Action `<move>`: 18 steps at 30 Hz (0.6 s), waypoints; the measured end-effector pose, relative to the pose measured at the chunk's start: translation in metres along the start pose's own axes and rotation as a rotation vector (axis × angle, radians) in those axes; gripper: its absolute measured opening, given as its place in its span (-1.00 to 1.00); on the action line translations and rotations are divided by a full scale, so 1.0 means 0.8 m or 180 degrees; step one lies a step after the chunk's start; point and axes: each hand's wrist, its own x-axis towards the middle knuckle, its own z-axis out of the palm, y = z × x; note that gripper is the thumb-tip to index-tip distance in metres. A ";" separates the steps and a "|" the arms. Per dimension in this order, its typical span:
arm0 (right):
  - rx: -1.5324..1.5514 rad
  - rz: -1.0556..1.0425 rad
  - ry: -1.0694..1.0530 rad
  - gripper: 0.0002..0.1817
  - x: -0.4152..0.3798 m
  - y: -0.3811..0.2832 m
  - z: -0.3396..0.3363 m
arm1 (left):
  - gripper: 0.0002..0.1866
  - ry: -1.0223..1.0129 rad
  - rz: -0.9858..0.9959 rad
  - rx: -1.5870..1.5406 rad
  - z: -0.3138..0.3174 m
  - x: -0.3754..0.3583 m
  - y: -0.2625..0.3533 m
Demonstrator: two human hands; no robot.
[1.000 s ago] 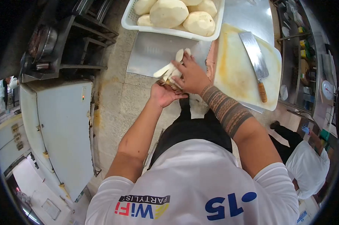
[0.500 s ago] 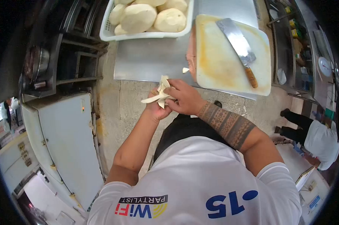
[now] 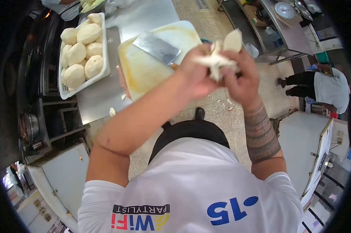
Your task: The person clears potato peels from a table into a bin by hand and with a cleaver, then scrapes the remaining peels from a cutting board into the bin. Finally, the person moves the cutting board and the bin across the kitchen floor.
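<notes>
My left hand (image 3: 198, 75) and my right hand (image 3: 244, 75) are together, closed around a bunch of pale vegetable peelings (image 3: 216, 62). One broad, thin piece sticks up above my right fingers. Both hands are blurred by motion, in front of the right end of a white cutting board (image 3: 144, 75). On the board lies a cleaver (image 3: 157, 47) with a wide metal blade. Its wooden handle is mostly hidden behind my left hand.
A white plastic basket (image 3: 81, 92) of large peeled pale roots (image 3: 75, 75) stands on the metal table (image 3: 92, 108). Loose scraps (image 3: 112, 112) lie at its front edge, others on the floor. Another person (image 3: 331, 87) is at the right; a person's arm shows at top left.
My view has turned right. Both hands have moved from the front of the table to the board's right side, still holding the peelings together.
</notes>
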 end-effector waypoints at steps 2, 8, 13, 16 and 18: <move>0.0167 0.0199 0.0161 -0.65 0.015 0.049 -0.031 | -0.60 0.0087 -0.0027 0.0223 0.056 0.047 0.006; 0.0950 0.1666 0.0008 -0.56 -0.011 0.242 -0.005 | -0.58 0.0755 0.0051 0.1613 0.025 0.177 0.012; -0.0642 0.2291 -0.1386 -0.30 -0.126 0.355 0.019 | -0.54 0.2205 0.1386 0.3541 -0.155 0.124 0.028; -0.0556 0.2670 -0.1180 -0.26 -0.149 0.354 0.014 | -0.63 0.2966 0.1590 0.4003 -0.249 -0.010 0.048; -0.0419 0.2728 -0.1182 -0.28 -0.159 0.342 0.015 | -0.67 0.3740 0.1680 0.3788 -0.312 -0.103 0.055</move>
